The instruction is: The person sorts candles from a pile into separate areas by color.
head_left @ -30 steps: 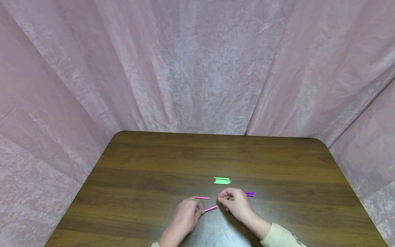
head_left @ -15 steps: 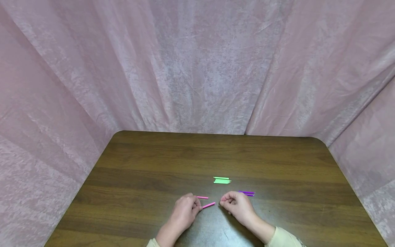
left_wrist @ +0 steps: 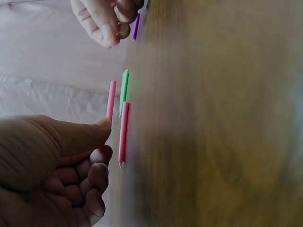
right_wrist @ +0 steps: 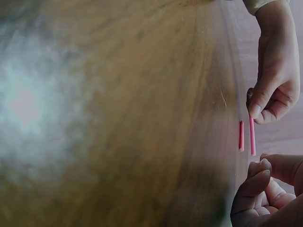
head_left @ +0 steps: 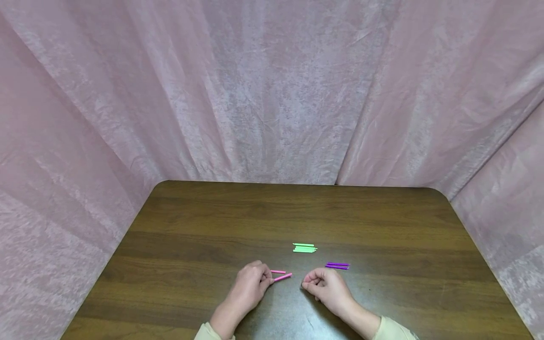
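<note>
Between thumb and finger, my left hand (head_left: 250,285) pinches one end of a thin pink stick (head_left: 283,277); its free end points right. In the left wrist view the held pink stick (left_wrist: 111,99) is beside a second pink stick (left_wrist: 124,135) with a pale pointed tip. That second stick lies on the table, partly covered by my left hand in the head view. My right hand (head_left: 329,288) hovers to the right, fingers curled and thumb near the forefinger. Nothing shows in its grip in the right wrist view, where the right fingers (right_wrist: 258,184) appear close up.
Several green sticks (head_left: 304,248) lie in a tight row beyond the hands. A few purple sticks (head_left: 337,266) rest just past my right hand. The brown wooden table (head_left: 212,222) has pink curtains (head_left: 272,94) behind and at both sides.
My left hand has moved away from the body, bringing the held pink stick near the one lying down. My right hand has drawn back slightly, uncovering the purple sticks.
</note>
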`<state>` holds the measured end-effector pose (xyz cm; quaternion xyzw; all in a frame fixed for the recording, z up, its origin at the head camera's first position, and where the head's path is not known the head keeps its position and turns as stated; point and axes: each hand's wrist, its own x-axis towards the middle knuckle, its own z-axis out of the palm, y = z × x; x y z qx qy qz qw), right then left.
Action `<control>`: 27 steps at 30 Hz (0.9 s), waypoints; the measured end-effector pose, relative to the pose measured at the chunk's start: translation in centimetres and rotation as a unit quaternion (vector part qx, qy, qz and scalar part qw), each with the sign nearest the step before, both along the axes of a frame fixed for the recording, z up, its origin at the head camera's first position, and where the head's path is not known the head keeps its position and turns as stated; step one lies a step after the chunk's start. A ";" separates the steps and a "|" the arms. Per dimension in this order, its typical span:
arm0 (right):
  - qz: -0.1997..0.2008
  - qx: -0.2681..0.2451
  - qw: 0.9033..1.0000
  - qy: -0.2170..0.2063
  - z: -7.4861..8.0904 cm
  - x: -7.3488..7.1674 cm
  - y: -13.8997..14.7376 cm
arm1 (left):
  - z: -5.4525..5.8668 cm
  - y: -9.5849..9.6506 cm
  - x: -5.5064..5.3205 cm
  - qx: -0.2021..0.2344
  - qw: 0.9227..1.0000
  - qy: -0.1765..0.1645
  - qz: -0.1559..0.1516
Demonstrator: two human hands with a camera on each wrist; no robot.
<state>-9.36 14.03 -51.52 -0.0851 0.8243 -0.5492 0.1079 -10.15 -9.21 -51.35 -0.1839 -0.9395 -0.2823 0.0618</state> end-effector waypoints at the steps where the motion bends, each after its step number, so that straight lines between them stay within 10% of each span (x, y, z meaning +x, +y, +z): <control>1: 0.002 -0.003 1.000 0.002 0.0 0.1 0.0 | 0.0 -0.1 -0.1 -0.001 1.000 0.004 -0.002; 27: 0.012 -0.018 1.000 -0.012 -0.1 0.8 0.5 | -0.3 -1.2 -2.3 -0.015 0.999 0.017 -0.033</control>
